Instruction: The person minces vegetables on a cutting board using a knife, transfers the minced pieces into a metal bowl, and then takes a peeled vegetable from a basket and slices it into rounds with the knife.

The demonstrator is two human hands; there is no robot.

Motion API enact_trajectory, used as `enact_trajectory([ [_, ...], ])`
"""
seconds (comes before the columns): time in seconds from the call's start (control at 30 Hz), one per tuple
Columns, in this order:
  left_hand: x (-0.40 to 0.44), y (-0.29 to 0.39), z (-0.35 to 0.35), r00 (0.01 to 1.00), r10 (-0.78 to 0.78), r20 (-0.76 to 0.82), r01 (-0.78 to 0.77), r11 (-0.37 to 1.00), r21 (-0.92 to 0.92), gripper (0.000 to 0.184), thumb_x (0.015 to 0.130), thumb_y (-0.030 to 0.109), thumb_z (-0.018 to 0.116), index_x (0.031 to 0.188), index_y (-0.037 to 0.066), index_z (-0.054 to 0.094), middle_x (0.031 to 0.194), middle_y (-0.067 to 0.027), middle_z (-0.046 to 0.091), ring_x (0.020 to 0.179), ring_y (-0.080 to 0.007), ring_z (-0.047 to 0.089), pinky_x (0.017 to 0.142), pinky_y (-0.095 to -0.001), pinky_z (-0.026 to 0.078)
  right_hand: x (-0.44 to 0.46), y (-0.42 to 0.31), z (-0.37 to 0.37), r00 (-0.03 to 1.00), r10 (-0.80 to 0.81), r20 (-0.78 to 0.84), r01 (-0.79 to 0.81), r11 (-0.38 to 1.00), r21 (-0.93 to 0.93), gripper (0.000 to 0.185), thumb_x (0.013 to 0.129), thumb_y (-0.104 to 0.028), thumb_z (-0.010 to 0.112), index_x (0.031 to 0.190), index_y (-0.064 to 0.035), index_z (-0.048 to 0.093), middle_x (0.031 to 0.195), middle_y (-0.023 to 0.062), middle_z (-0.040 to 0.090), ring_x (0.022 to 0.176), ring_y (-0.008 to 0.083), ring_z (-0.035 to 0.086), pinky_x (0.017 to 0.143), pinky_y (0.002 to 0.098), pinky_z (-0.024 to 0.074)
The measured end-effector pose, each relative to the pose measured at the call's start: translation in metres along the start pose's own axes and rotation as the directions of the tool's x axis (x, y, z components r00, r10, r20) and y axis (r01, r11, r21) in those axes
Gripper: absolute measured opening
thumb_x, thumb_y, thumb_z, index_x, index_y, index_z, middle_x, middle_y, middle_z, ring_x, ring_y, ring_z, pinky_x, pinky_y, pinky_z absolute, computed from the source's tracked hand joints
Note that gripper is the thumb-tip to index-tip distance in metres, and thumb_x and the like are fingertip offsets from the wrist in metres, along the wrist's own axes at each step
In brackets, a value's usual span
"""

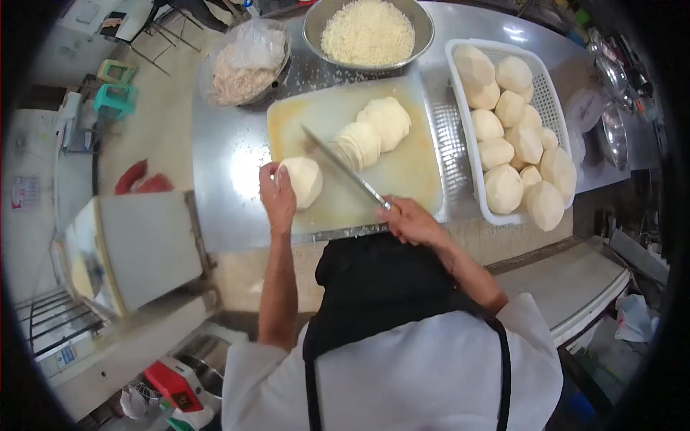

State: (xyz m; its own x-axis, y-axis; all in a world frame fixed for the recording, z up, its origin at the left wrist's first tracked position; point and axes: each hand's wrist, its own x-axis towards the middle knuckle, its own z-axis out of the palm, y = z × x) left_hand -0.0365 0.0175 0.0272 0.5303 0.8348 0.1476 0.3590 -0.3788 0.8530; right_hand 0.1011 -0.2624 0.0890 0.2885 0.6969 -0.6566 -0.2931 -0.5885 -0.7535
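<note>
My right hand (412,221) is closed around the handle of a long kitchen knife (348,170), whose blade slants up and left over the cutting board (406,194). At the board's left edge, my left hand (279,195) grips the side of a peeled, pale root vegetable (302,182). This piece is round and looks whole; its exact kind I cannot tell. Between the knife and the board's far side lie overlapping pale slices (384,123) in two fanned stacks. The blade partly covers the nearer stack.
To the right stands a white perforated basket (550,93) heaped with peeled root vegetables (527,144). A metal bowl (427,32) of finely chopped pale pieces sits at the back. Left of it is a bowl of pinkish shreds (241,72) with a plastic bag (260,44) on top.
</note>
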Motion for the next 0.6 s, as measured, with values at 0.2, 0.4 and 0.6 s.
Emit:
enact_trajectory([
  [0.2, -0.015, 0.018, 0.017, 0.979, -0.203, 0.029, 0.202, 0.979, 0.028, 0.036, 0.102, 0.033, 0.066, 0.108, -0.002, 0.061, 0.093, -0.0128, 0.064, 0.084, -0.0232, 0.059, 0.079, -0.0376, 0.051, 0.001, -0.005, 0.002, 0.998, 0.038, -0.04, -0.04, 0.998, -0.046, 0.055, 0.104, -0.04, 0.059, 0.144, -0.003, 0.052, 0.067, 0.0027, 0.055, 0.053, 0.0112, 0.054, 0.043, 0.0275, 0.04],
  [0.4, 0.001, 0.02, 0.015, 0.911, -0.261, 0.32, 0.258, 0.965, 0.053, 0.062, 0.084, 0.035, 0.085, 0.124, -0.004, 0.057, 0.114, -0.0204, 0.07, 0.102, -0.0279, 0.068, 0.09, -0.0393, 0.055, 0.002, -0.003, 0.0, 0.998, 0.026, -0.049, -0.03, 0.996, -0.085, 0.058, 0.104, -0.041, 0.06, 0.145, -0.0009, 0.05, 0.068, 0.0033, 0.055, 0.055, 0.0118, 0.055, 0.044, 0.0283, 0.0412],
  [0.6, -0.016, 0.035, 0.001, 0.942, -0.115, 0.317, 0.138, 0.989, -0.049, 0.069, 0.076, 0.025, 0.089, 0.128, 0.0, 0.05, 0.127, -0.0225, 0.063, 0.113, -0.0345, 0.066, 0.095, -0.0428, 0.054, 0.001, -0.004, 0.003, 0.998, 0.033, -0.057, -0.039, 0.994, -0.102, 0.057, 0.104, -0.042, 0.06, 0.143, -0.0006, 0.053, 0.068, 0.0033, 0.055, 0.055, 0.0117, 0.055, 0.045, 0.0281, 0.0425],
])
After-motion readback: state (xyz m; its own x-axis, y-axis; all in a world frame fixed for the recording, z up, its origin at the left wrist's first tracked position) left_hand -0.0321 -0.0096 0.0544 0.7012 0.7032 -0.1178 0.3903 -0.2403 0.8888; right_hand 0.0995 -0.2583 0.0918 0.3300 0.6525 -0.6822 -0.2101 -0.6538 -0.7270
